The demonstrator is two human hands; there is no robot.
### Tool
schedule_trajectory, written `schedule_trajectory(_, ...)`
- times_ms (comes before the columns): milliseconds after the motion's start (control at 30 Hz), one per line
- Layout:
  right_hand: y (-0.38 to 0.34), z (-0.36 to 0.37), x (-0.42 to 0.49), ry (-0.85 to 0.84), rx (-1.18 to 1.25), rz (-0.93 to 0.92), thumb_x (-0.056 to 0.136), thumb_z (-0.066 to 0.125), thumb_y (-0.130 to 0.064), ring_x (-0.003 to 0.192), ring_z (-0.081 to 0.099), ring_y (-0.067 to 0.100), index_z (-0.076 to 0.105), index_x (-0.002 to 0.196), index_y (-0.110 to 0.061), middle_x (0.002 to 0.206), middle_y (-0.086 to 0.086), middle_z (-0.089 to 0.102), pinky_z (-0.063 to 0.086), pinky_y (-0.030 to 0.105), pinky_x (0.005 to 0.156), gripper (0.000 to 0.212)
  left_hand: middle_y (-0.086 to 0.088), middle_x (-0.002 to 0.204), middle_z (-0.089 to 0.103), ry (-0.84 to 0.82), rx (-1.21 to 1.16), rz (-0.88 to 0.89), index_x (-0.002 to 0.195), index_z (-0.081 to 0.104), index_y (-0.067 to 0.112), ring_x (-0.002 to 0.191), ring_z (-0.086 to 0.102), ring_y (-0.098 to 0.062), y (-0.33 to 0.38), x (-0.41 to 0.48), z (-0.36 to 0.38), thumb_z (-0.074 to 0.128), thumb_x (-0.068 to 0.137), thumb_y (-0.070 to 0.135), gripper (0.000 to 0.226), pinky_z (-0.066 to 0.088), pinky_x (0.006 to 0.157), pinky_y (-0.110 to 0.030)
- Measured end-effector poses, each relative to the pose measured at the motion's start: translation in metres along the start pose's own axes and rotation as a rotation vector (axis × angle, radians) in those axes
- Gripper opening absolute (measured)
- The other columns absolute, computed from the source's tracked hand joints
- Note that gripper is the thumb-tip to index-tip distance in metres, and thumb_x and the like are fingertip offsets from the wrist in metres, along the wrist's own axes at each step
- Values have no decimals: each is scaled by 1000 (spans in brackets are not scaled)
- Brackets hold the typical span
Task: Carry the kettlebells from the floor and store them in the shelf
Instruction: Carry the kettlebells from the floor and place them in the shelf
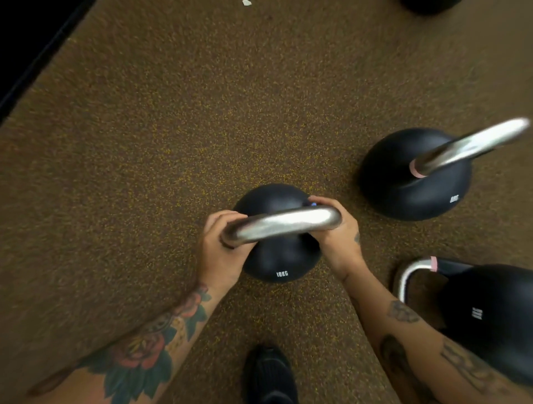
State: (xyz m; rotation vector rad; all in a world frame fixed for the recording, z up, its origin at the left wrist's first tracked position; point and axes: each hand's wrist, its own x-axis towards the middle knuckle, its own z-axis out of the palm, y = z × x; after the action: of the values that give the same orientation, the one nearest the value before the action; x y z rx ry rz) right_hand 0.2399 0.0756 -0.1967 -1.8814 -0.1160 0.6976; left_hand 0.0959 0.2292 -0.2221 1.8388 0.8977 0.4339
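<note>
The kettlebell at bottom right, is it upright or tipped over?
Tipped over: the kettlebell lies on its side, handle pointing sideways along the floor.

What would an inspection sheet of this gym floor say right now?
Surface: brown speckled rubber floor.
Job's things: black 10KG kettlebell with steel handle, gripped at the handle corners; two more black kettlebells, one lying tilted; the shelf is out of view.
Clutter: white scrap.
Grips: left hand and right hand both closed on the handle.
Cables: nothing seen.
Surroundings: black shoe; dark edge at left.

kettlebell [490, 323] cut off right, dark object [429, 5] cropped above
</note>
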Motion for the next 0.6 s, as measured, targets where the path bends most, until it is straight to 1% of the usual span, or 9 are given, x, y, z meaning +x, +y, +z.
schedule_trajectory(67, 12, 12, 4, 113, 49, -12, 86, 75, 2, 117, 67, 23, 72, 117, -5, 122, 13, 72, 51, 39, 102, 32, -7, 100, 62, 17, 18, 57, 87, 68, 12, 95, 63, -18, -3, 4, 6, 72, 71, 22, 20, 45, 86, -20)
schedule_trajectory(133, 15, 23, 5, 210, 49, -27, 91, 70, 0, 111, 68, 18, 74, 112, -9, 115, 8, 75, 53, 34, 98, 23, -6, 89, 61, 37, 56, 104, 78, 63, 9, 84, 62, -24, -4, 6, 6, 70, 74, 18, 12, 49, 77, -32)
schedule_trajectory(200, 11, 28, 5, 270, 56, -19, 93, 65, -1, 95, 70, 10, 75, 98, -16, 97, 0, 75, 53, 27, 87, 18, -9, 79, 59, 33, 127, 133, 72, 60, 5, 77, 61, -32, 1, 9, 3, 72, 74, 13, 15, 49, 70, -44)
schedule_trajectory(267, 2, 28, 2, 324, 2, -8, 93, 60, 1, 76, 62, 12, 66, 78, -20, 77, -3, 66, 49, 29, 70, 27, -11, 74, 59, 33, 197, 154, 67, 59, 4, 73, 60, -34, 12, 13, -4, 78, 71, 8, 20, 46, 66, -41)
schedule_trajectory(333, -6, 27, -3, 359, -30, 3, 92, 58, 0, 72, 56, 16, 59, 70, -20, 70, -2, 59, 44, 30, 63, 31, -10, 71, 60, 35, 205, 169, 65, 59, 5, 72, 61, -33, 26, 15, -11, 80, 69, 9, 22, 43, 66, -37)
schedule_trajectory(400, -20, 32, -14, 354, -23, -18, 91, 62, -2, 71, 56, 15, 61, 70, -20, 70, -2, 60, 46, 25, 61, 28, -7, 69, 60, 55, 148, 181, 64, 59, 5, 68, 60, -31, 35, 10, -30, 76, 70, 15, 20, 45, 63, -36)
schedule_trajectory(467, -37, 39, -32, 321, -44, -52, 88, 70, -5, 65, 56, 8, 65, 69, -18, 68, -4, 63, 47, 20, 60, 23, -4, 68, 62, 71, 50, 128, 68, 64, 6, 67, 62, -27, 41, -5, -54, 71, 70, 18, 15, 49, 63, -39)
schedule_trajectory(533, -64, 56, -54, 223, -77, -71, 84, 74, -9, 63, 61, 3, 71, 73, -18, 66, -4, 70, 51, 27, 64, 15, -1, 72, 68, 126, -55, 19, 76, 71, 12, 70, 67, -18, 44, -26, -89, 72, 69, 18, 9, 52, 67, -39)
schedule_trajectory(600, -89, 75, -73, 128, -107, -98, 80, 75, -8, 64, 63, 1, 74, 78, -20, 69, -4, 74, 52, 31, 66, 12, 0, 73, 71, 185, -148, -102, 81, 72, 22, 68, 69, -12, 48, -44, -121, 72, 66, 21, 14, 54, 67, -38)
